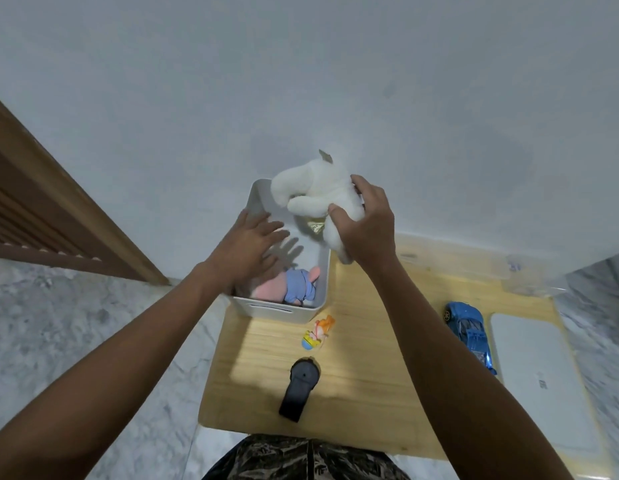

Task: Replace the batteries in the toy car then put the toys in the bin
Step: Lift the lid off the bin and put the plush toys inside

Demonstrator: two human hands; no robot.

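A white plush toy hangs over the far end of the white bin, gripped by my right hand. My left hand is flat with straight fingers over the bin's left side. Inside the bin lies a pink plush in blue clothes. The blue toy car sits on the wooden table to the right. A small orange and yellow figure lies just in front of the bin. A black remote control lies nearer to me.
A white flat box lies at the table's right edge beside the car. Clear plastic packaging sits at the back right. A wooden door frame stands to the left. Marble floor surrounds the low table.
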